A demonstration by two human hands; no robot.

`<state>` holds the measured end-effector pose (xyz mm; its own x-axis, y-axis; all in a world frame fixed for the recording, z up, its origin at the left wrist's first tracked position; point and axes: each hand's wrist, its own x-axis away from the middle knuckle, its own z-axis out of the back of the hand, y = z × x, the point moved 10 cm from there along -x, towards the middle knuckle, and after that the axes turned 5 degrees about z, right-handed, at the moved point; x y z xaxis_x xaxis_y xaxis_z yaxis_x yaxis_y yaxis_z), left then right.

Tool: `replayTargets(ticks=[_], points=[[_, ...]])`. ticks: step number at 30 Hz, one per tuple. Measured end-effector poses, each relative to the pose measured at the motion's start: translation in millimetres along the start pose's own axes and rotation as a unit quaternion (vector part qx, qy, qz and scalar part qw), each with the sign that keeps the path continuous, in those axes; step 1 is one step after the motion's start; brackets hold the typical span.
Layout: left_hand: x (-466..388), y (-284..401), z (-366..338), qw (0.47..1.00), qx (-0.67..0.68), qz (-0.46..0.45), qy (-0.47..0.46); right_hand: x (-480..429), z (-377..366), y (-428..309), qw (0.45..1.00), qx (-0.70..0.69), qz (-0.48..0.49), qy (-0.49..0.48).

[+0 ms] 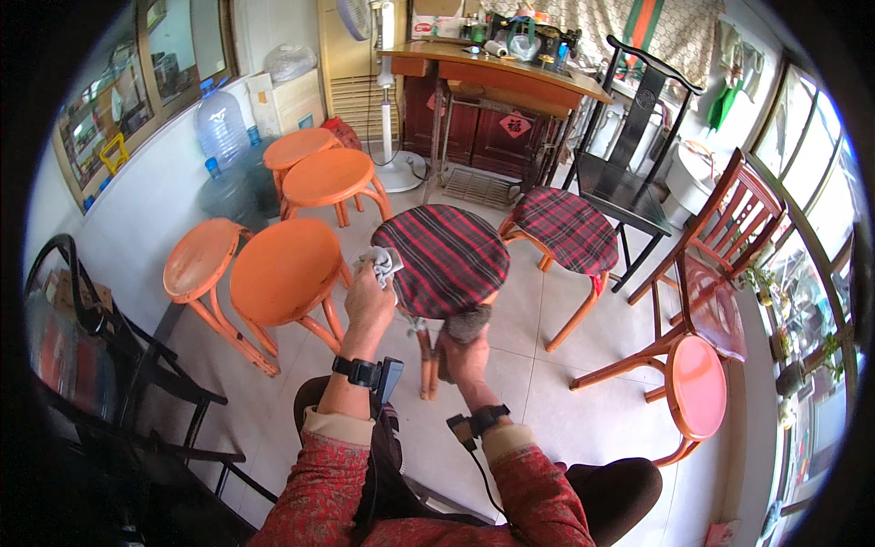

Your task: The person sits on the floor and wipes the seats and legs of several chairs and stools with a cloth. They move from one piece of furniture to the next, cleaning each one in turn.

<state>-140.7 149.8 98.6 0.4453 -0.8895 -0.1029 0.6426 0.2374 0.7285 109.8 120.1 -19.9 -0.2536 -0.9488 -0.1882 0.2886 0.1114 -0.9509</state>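
In front of me is a round stool with a red, black and grey plaid fabric cover (443, 258) over its seat. My left hand (369, 301) grips a crumpled light grey cloth (385, 265) at the seat's left edge. Just below the front edge, my right hand (470, 355) holds a dark grey, fuzzy pad or cloth (469, 323); its exact kind is unclear. Whether the pad touches the stool is hard to tell. Between my hands show the lower ends of orange-brown stool legs (428, 369), partly hidden by the right hand.
Several orange wooden stools (287, 273) stand at left, near large water bottles (222, 126). A second plaid-covered stool (566, 229) is at right, before a black chair (625, 184). Further right are a brown wooden chair (714, 294) and another stool (696, 386). A sewing table (506, 75) stands behind.
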Motion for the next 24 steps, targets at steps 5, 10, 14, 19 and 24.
replayTargets(ticks=[5,10,14,19,24], points=[[1,6,-8,0.997,-0.068,-0.031,-0.001,-21,-51,-3,0.999,0.033,-0.019,-0.026],[0,23,-18,0.993,-0.092,-0.071,-0.001,-26,-81,-17,0.962,0.063,0.092,-0.25],[7,36,-20,0.998,-0.002,-0.07,-0.008,-20,-12,8,0.962,0.065,0.025,-0.266],[20,44,-68,0.849,0.49,0.02,-0.197,-53,160,53,0.992,0.054,-0.113,-0.03],[59,47,-152,0.611,0.627,0.3,-0.379,-89,351,57,0.967,0.041,-0.068,0.243]])
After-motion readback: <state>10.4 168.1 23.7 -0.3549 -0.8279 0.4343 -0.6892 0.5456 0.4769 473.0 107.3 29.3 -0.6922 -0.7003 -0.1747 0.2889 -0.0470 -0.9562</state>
